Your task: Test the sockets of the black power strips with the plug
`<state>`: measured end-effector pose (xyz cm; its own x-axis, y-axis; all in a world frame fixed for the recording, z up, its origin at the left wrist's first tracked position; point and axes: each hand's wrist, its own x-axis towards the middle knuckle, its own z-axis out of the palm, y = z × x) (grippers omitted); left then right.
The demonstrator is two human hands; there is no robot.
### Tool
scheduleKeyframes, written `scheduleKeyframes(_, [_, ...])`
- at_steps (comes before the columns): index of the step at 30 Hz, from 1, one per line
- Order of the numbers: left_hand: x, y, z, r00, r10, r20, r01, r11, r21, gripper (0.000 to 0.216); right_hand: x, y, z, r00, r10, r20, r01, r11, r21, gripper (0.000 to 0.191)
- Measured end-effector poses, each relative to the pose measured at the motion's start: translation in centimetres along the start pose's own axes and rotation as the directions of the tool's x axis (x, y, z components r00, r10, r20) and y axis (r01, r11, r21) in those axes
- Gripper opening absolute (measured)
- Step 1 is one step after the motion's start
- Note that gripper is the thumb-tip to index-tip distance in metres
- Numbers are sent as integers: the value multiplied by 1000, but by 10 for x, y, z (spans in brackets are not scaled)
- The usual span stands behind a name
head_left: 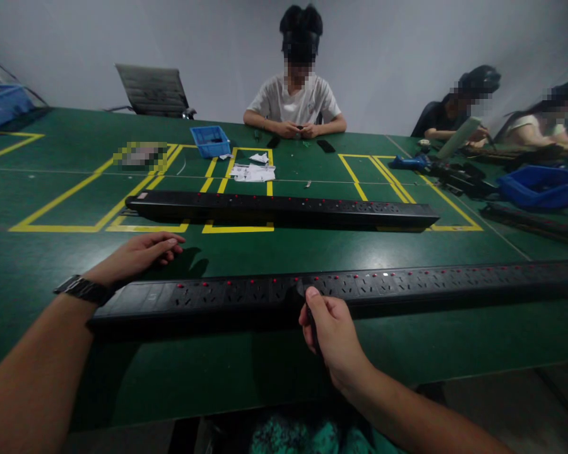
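A long black power strip (260, 293) with rows of sockets and small red lights or switches lies across the table in front of me. My right hand (331, 331) is closed round a black plug (297, 292) with what looks like a cord running down through the fist. The plug is against the sockets near the middle of the strip; whether its pins are in cannot be made out. My left hand (154, 250) hovers beyond the strip's left end, fingers loosely bent and holding nothing. Its wrist wears a dark watch band (82, 290).
A second black power strip (284, 208) lies parallel, farther back. Beyond it are a blue bin (210, 140), white papers (252, 172) and yellow tape outlines. A person (295, 104) sits opposite, handling something small. On the right are a blue tray (542, 187), tools and other people.
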<state>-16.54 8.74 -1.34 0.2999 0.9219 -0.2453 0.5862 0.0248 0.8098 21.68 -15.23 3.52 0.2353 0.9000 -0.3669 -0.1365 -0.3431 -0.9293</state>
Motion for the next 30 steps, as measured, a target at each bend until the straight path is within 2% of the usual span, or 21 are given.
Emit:
scheduleKeyframes(9, [0,-1,0,1000,23,13,-23,1000,13,58,1,5,-4,998,-64,14,65,997,-49,63])
scheduleKeyframes(18, [0,-1,-1,1000,13,22,-13,1000,9,56,1,1,-4,1000,-5,-1,5,1000,-25,61])
scheduleKeyframes(30, [-3,4,1,1000,23,13,-24,999,27,56,3,7,-5,998,-63,11,63,996,-69,62])
